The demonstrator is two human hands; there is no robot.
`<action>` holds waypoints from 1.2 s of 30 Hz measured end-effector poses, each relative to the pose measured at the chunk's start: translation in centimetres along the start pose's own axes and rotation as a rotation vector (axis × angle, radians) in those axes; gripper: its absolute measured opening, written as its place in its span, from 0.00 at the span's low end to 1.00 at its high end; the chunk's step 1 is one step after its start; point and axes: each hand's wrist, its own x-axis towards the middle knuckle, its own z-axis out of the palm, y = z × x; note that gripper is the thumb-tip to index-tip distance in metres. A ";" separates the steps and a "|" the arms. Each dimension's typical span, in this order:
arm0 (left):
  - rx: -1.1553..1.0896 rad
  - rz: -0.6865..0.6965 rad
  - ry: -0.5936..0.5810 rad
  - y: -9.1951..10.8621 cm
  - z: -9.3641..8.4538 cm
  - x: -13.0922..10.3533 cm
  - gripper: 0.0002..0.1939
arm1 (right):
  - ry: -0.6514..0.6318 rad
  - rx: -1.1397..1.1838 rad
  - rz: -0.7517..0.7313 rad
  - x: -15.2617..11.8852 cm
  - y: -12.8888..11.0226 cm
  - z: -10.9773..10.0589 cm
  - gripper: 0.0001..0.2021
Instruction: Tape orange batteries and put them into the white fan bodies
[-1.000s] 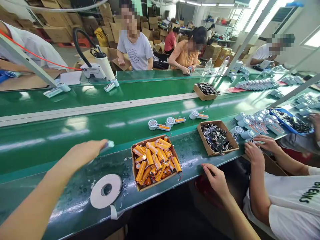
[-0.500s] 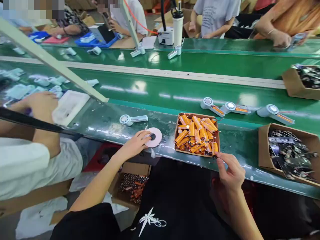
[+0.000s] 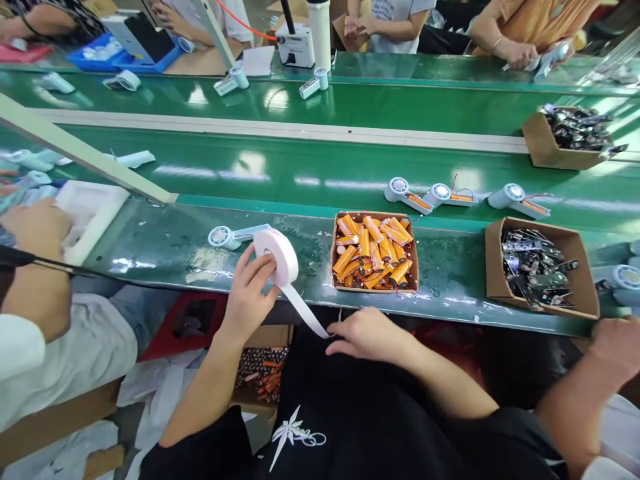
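Observation:
A roll of white tape (image 3: 287, 259) is raised on edge above the front of the bench, with the fingers of my left hand (image 3: 250, 297) closed round it. A strip of tape (image 3: 306, 312) runs down from the roll to my right hand (image 3: 373, 335). The right fingertips pinch at the strip's loose end; whether a battery is also hidden in that hand I cannot tell. Right of the roll, a small cardboard box (image 3: 334, 288) holds many orange-wrapped batteries (image 3: 373, 250). A pale blue handheld fan (image 3: 223, 237) lies behind the roll, its handle partly covered.
A carton (image 3: 493, 260) of circuit boards stands on the right; another carton (image 3: 545, 143) sits farther back. Several fans with batteries in their handles, including one fan (image 3: 510, 195), lie along the green conveyor (image 3: 310, 160). Co-workers' arms (image 3: 37, 233) are close on both sides.
My left hand has lifted and tilted the tape roll off the bench, with a strip now drawn out. My right hand has moved left from the battery box's corner to the strip's end.

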 end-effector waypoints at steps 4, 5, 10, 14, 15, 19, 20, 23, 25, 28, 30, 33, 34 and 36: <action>-0.002 -0.005 0.020 0.4 1.2 -0.3 0.23 | 0.309 -0.213 0.026 2.0 2.6 -3.8 0.17; -0.005 0.012 0.022 0.9 1.5 0.0 0.23 | 0.337 -0.274 0.038 2.8 3.2 -4.6 0.18; -0.026 0.089 -0.004 2.7 2.0 1.5 0.24 | 0.373 -0.127 0.079 5.3 5.1 -6.4 0.13; -0.020 0.117 -0.061 3.1 1.3 1.7 0.24 | 0.669 0.492 0.181 3.5 5.0 -6.4 0.19; -0.013 0.123 -0.075 3.2 1.2 1.7 0.24 | 0.677 0.622 0.184 2.9 4.7 -6.4 0.21; -0.011 0.145 -0.130 3.4 1.1 1.6 0.26 | 0.583 0.776 0.197 1.2 3.6 -6.4 0.23; -0.014 0.154 -0.144 3.5 1.1 1.6 0.27 | 0.579 0.746 0.206 0.9 3.4 -6.6 0.22; -0.011 0.172 -0.171 3.6 1.1 1.6 0.28 | 0.623 0.612 0.255 0.6 3.4 -7.0 0.21; 0.007 0.179 -0.172 3.6 1.1 1.6 0.28 | 0.673 0.537 0.284 0.5 3.5 -7.2 0.24; 0.052 0.183 -0.182 3.7 1.1 1.6 0.27 | 0.677 0.480 0.275 0.6 3.4 -6.8 0.26; 0.073 0.166 -0.196 3.9 1.0 1.6 0.26 | 0.679 0.467 0.253 0.8 3.3 -6.1 0.26; 0.113 0.140 -0.189 4.2 0.9 1.7 0.25 | 0.683 0.627 0.213 1.0 3.4 -5.0 0.27; 0.128 0.140 -0.179 4.4 0.9 1.8 0.24 | 0.662 0.720 0.207 1.0 3.6 -4.7 0.27; 0.157 0.148 -0.164 4.8 1.0 2.2 0.24 | 0.614 0.866 0.232 1.2 3.9 -4.4 0.27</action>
